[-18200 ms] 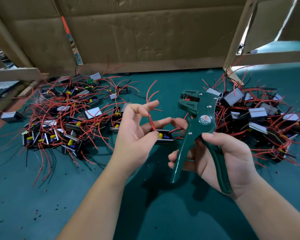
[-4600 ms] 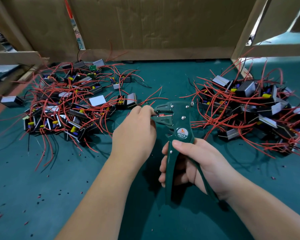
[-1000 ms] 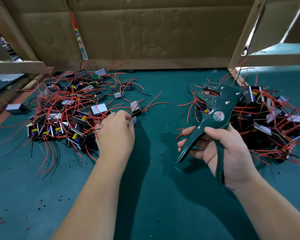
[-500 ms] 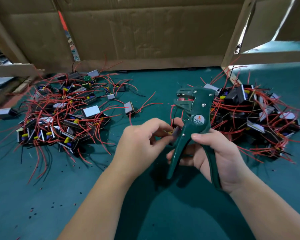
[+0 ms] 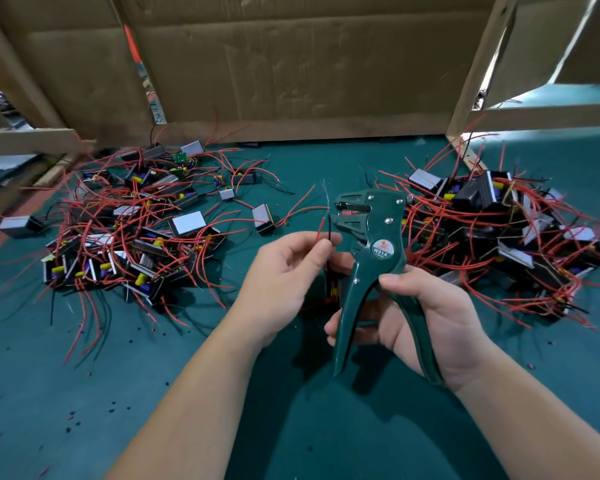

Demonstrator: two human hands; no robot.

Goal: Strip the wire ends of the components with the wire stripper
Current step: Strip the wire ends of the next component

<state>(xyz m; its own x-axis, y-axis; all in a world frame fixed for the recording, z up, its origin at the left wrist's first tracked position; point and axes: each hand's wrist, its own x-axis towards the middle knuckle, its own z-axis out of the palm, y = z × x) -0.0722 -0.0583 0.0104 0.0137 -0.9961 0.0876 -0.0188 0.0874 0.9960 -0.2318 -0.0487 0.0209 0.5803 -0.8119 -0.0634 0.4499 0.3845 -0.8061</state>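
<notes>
While both hands work at the middle of the green tabletop, the left pile of components lies toward the left edge: small black boxes with grey faces and yellow parts, tangled in red wires, a few black wires trailing toward the near side. One lone component sits just right of that pile, apart from it, with red leads running right. Small dark and red insulation scraps dot the tabletop near the front left corner.

Left hand is at centre, thumb and forefinger pinched narrow on a red wire and a black wire, both ends standing upright above the fingertips, just beside the stripper head. A component hangs below the pinch, mostly hidden between the hands.

Right hand is wrapped around the handles of the dark green wire stripper, head up, mouth facing left toward the wire ends; handles spread apart. A bit of red shows inside the mouth; cannot tell whether it is a wire.

Right pile of components sits toward the right edge, same black boxes and red wires. Cardboard wall and wooden frame close off the far edge.
</notes>
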